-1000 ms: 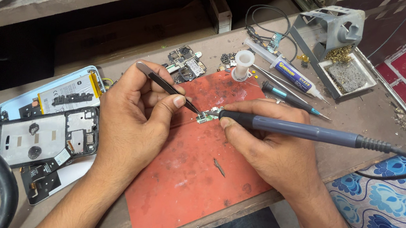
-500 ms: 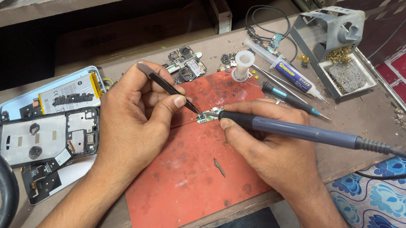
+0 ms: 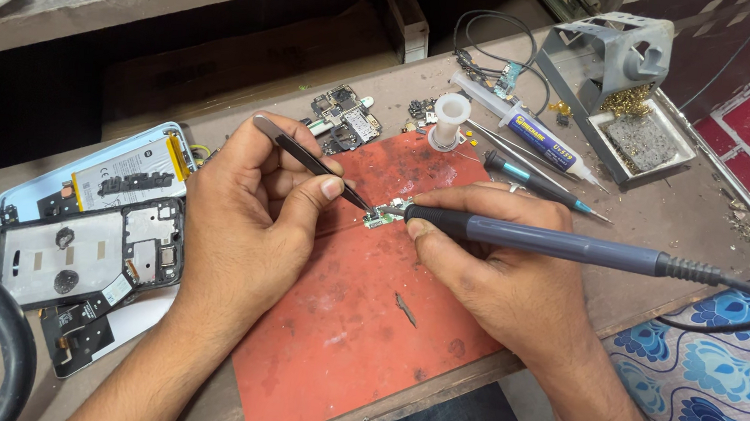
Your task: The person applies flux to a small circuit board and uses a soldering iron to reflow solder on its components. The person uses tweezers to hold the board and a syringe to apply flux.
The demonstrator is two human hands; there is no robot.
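Left hand [image 3: 248, 225] pinched round black tweezers [image 3: 311, 159], tips down on tiny green circuit board [image 3: 384, 213] sitting on red work mat [image 3: 353, 329]. Right hand [image 3: 499, 270] wrapped pen-style round soldering iron [image 3: 557, 245], tip touching same board. Looks like mid solder joint, board pinned while heat goes in. Next bit probably needs steady tweezers, light touch, clean lift of tip. Further out: flux syringe [image 3: 532, 134], white solder spool [image 3: 450, 116], iron stand [image 3: 625, 88] back right, opened phone [image 3: 83, 245] on left.
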